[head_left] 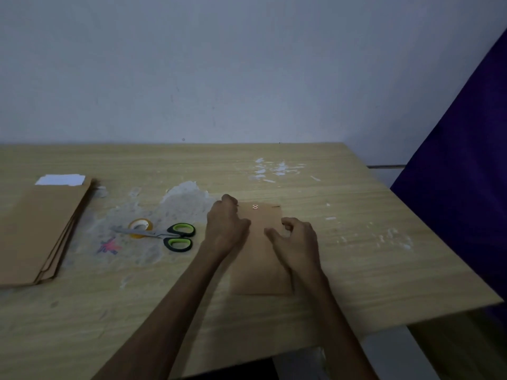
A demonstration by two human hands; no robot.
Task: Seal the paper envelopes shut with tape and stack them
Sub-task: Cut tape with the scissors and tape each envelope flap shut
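A small orange mark resembling "8" is seen near the top edge of the envelope; no other text can be read.

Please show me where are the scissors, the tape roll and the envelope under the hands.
black scissors with green handle rings [179, 237]: head view, on the handles.
yellowish roll of clear tape [140, 227]: head view, on its ring.
brown paper envelope [260, 278]: head view, on its bare lower half.

Left hand and right hand (fingers curled) lowered.

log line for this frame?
left hand: on envelope top-left | right hand: on its right side | tape roll, scissors: idle, left
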